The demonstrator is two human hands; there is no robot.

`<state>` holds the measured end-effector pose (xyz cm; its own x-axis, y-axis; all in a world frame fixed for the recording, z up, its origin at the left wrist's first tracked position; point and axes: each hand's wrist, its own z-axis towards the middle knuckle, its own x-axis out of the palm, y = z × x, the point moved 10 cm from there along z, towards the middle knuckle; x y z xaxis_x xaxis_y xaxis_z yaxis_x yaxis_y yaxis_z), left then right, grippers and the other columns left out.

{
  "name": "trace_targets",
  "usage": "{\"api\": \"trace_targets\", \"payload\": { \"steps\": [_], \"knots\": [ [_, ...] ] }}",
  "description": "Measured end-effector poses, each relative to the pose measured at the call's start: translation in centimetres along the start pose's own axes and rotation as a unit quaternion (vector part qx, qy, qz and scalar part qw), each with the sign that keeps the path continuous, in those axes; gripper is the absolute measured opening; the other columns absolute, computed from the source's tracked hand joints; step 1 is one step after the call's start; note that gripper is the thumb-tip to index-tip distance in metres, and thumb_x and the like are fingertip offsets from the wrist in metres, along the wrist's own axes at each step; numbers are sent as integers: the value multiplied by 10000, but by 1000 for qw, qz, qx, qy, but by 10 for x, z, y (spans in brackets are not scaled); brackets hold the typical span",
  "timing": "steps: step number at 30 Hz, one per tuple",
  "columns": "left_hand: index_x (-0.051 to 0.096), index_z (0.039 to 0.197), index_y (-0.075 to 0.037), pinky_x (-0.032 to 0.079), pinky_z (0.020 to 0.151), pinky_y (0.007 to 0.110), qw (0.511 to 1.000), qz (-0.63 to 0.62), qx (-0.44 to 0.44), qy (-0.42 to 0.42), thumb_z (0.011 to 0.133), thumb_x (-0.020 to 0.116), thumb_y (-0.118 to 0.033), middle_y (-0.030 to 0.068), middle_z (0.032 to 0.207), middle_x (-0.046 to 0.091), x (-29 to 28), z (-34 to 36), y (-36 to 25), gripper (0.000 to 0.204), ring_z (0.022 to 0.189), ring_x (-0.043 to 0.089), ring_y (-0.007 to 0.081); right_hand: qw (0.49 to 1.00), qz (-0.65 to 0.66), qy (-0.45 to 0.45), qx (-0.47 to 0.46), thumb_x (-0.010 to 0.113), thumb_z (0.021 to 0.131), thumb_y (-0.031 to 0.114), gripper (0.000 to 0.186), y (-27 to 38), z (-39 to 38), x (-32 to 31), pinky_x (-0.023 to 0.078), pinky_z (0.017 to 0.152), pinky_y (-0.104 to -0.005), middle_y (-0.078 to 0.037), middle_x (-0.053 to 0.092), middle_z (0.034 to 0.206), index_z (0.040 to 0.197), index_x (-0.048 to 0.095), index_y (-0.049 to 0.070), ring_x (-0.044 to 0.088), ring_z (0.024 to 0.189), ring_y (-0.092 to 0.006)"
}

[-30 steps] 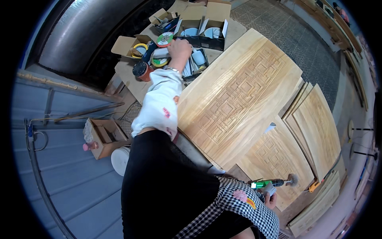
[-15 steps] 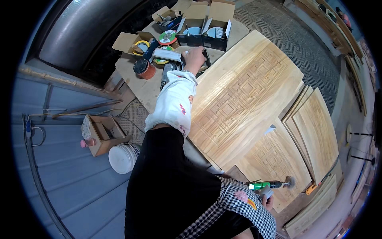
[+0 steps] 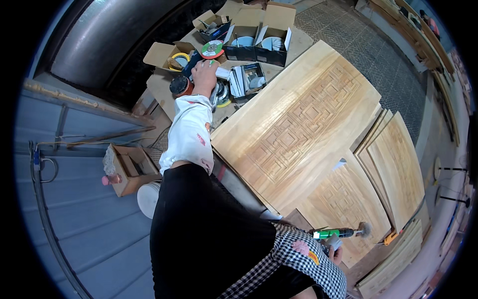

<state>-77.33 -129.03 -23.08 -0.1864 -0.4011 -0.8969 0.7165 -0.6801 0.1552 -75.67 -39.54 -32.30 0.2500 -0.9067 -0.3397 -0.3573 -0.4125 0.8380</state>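
Observation:
My left hand (image 3: 204, 77) reaches over the supply table, fingers curled down and their tips hidden. It covers one end of a flat white box (image 3: 222, 73), and what it grips, if anything, does not show. Just right of it sits a black open box (image 3: 247, 79) with grey and white sheets standing in it. At the lower right my right hand (image 3: 336, 255) pinches a small folded grey sheet (image 3: 334, 242). Close to that hand a green and black power tool (image 3: 331, 233) with a round brush head (image 3: 365, 229) lies on a carved wooden panel (image 3: 343, 199).
A large carved panel (image 3: 298, 129) lies between my hands. More panels (image 3: 398, 159) lean at the right. Open cartons (image 3: 271, 47), a red-and-green disc (image 3: 212, 49) and a dark-lidded jar (image 3: 180, 86) crowd the table. A wooden crate (image 3: 130, 169) and white bucket (image 3: 148, 199) stand left.
My left hand has moved left from the black box to the white box, uncovering the sheets in the black box. My right hand keeps its place with the grey sheet.

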Motion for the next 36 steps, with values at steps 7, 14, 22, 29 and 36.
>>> {"api": "trace_targets", "payload": {
  "steps": [7,14,22,29,36],
  "knots": [
    [680,1219,-205,365,974,538,988,-60,43,-134,862,621,-77,79,1139,635,-31,39,-38,383,1192,541,286,1000,-11,14,-9,605,1007,76,248,7,6,5,496,892,-290,-72,656,1100,1237,575,-10,601,967,-126],
    [728,1174,-190,385,995,558,929,-222,65,288,821,732,-336,88,1145,727,26,32,-144,383,1240,568,327,999,35,17,3,611,1007,79,260,-7,6,1,482,892,-276,-75,657,1107,1246,573,-16,589,975,-117],
    [768,1026,-167,342,902,538,958,-164,30,233,830,714,-388,66,1053,753,39,1,-151,301,1111,636,285,1000,-10,14,11,610,1007,79,254,-15,6,-6,479,888,-272,-72,655,1099,1239,574,-17,585,971,-114],
    [768,930,-121,325,889,516,971,-158,33,175,841,597,-227,101,996,758,29,3,-152,220,1017,651,287,1000,-20,21,10,606,1009,82,223,-1,9,3,458,808,-243,-52,640,1048,1208,579,-15,550,883,-91],
    [721,994,-112,435,825,504,969,-243,-34,39,872,627,-192,124,985,736,-21,20,-128,173,959,661,339,1000,8,-10,11,593,1006,71,223,18,3,6,488,834,-275,-71,655,1052,1208,581,-24,585,909,-114]
  ]
}}
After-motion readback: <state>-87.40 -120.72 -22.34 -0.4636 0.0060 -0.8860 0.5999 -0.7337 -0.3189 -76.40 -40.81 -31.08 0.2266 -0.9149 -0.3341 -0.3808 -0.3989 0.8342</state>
